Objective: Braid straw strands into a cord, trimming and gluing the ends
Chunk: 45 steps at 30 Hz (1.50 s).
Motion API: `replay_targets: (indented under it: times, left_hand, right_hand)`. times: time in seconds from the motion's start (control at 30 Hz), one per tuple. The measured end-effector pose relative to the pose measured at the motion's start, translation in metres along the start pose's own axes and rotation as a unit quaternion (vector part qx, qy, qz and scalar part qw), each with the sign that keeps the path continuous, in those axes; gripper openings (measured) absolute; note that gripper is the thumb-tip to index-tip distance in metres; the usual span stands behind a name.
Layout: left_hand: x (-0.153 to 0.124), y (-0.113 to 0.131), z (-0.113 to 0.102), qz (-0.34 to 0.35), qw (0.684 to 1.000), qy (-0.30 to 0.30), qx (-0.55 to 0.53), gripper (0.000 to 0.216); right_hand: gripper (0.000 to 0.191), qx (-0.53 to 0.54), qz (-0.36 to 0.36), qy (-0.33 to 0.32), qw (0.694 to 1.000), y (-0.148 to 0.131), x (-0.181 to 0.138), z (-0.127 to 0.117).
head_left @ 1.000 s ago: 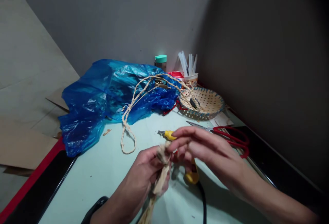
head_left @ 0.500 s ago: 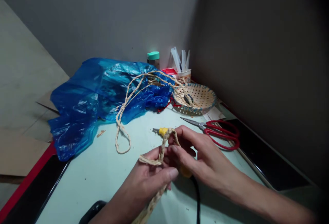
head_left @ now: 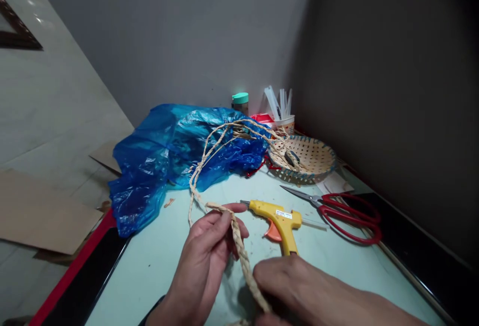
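Note:
My left hand (head_left: 204, 261) holds the upper end of a braided straw cord (head_left: 239, 246) between thumb and fingers. Low in the frame, my right hand (head_left: 299, 291) is closed around the same braid further down. The cord runs on as a long loop (head_left: 209, 151) over a crumpled blue plastic bag (head_left: 168, 156) to a small woven basket (head_left: 318, 159). A yellow glue gun (head_left: 279, 218) lies on the pale green table (head_left: 157, 261) just right of my left hand, untouched.
Red-handled scissors (head_left: 344, 208) lie to the right of the glue gun. At the back stand a teal-capped bottle (head_left: 240, 102) and a cup of glue sticks (head_left: 282, 114). Grey walls close the back and right. Cardboard (head_left: 41, 216) lies on the floor to the left.
My right hand slid from the braid's top down toward me, uncovering the glue gun. The braid now stretches straight between both hands. The camera view shifted slightly.

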<state>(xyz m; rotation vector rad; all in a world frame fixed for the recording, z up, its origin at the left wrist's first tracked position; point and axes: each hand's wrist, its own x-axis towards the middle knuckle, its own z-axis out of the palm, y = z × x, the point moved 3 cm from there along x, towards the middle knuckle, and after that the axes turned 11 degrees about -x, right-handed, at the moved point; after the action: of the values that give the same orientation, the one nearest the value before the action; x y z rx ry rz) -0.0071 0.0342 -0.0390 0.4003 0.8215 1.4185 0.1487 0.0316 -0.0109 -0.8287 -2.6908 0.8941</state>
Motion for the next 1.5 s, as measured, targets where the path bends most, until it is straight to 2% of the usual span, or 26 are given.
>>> replay_targets:
  times: [0.07,0.13,0.23,0.3,0.37,0.5,0.6,0.7,0.8,0.9,0.93,1.0,1.03,1.1,1.17,1.27,1.43,1.5]
  left_hand:
    - [-0.002,-0.004,-0.002,-0.027,0.999,-0.01,0.014,0.02]
    - [-0.004,-0.008,-0.003,-0.056,0.998,-0.024,0.022,0.02]
    - [-0.01,-0.014,-0.003,-0.1,0.993,-0.046,0.047,0.021]
    - [-0.012,-0.018,-0.001,-0.126,0.987,-0.061,0.083,0.023]
    - [-0.014,-0.021,0.001,-0.146,0.979,-0.075,0.124,0.026]
    - [-0.014,-0.028,0.002,-0.187,0.957,-0.099,0.197,0.031]
    - [-0.013,-0.031,0.002,-0.18,0.951,-0.105,0.227,0.032]
    - [-0.013,-0.032,0.004,-0.155,0.959,-0.084,0.22,0.031]
    - [-0.013,-0.029,0.004,-0.133,0.967,-0.051,0.211,0.028]
    - [-0.013,-0.023,0.005,-0.102,0.971,-0.026,0.216,0.027]
    - [-0.013,-0.021,0.004,-0.094,0.972,-0.02,0.215,0.026]
    - [-0.011,-0.019,0.003,-0.091,0.975,-0.006,0.202,0.025]
    - [-0.01,-0.018,0.002,-0.098,0.976,0.003,0.192,0.024]
    - [-0.009,-0.019,-0.001,-0.112,0.979,0.019,0.169,0.024]
    - [-0.008,-0.019,-0.003,-0.116,0.982,0.026,0.147,0.023]
    - [-0.007,-0.018,-0.004,-0.104,0.987,0.028,0.117,0.021]
    - [-0.005,-0.013,-0.002,-0.08,0.991,0.003,0.108,0.022]
    - [-0.005,-0.011,-0.001,-0.065,0.992,0.001,0.11,0.022]
  right_hand:
    - [0.007,0.026,-0.008,-0.052,0.998,0.001,0.001,0.0]
    - [0.016,0.07,0.014,-0.044,0.997,0.008,0.003,-0.004]
    - [0.029,0.162,0.07,0.064,0.982,0.023,0.003,-0.015]
    - [0.027,0.204,0.092,0.134,0.965,0.029,0.003,-0.02]
    - [0.021,0.211,0.094,0.163,0.959,0.031,0.003,-0.021]
    - [0.02,0.194,0.069,0.157,0.966,0.03,0.007,-0.015]
    - [0.022,0.248,0.081,0.139,0.955,0.035,0.009,-0.007]
    - [0.023,0.293,0.105,0.138,0.94,0.041,0.009,-0.001]
    - [0.026,0.29,0.094,0.14,0.942,0.039,0.008,-0.005]
    - [0.024,0.21,0.08,0.181,0.958,0.038,0.004,-0.026]
    - [0.023,0.143,0.088,0.215,0.962,0.04,0.002,-0.037]
    - [0.023,-0.088,0.143,0.269,0.948,0.048,-0.006,-0.059]
    - [0.024,-0.222,0.189,0.245,0.925,0.054,-0.009,-0.067]
    - [0.027,-0.417,0.289,0.112,0.854,0.074,-0.016,-0.075]
    - [0.022,-0.458,0.316,0.048,0.83,0.091,-0.022,-0.075]
    - [0.012,-0.462,0.302,0.014,0.834,0.107,-0.027,-0.066]
    - [0.021,-0.454,0.266,0.013,0.85,0.122,-0.027,-0.053]
    - [0.018,-0.445,0.257,0.023,0.857,0.125,-0.028,-0.056]
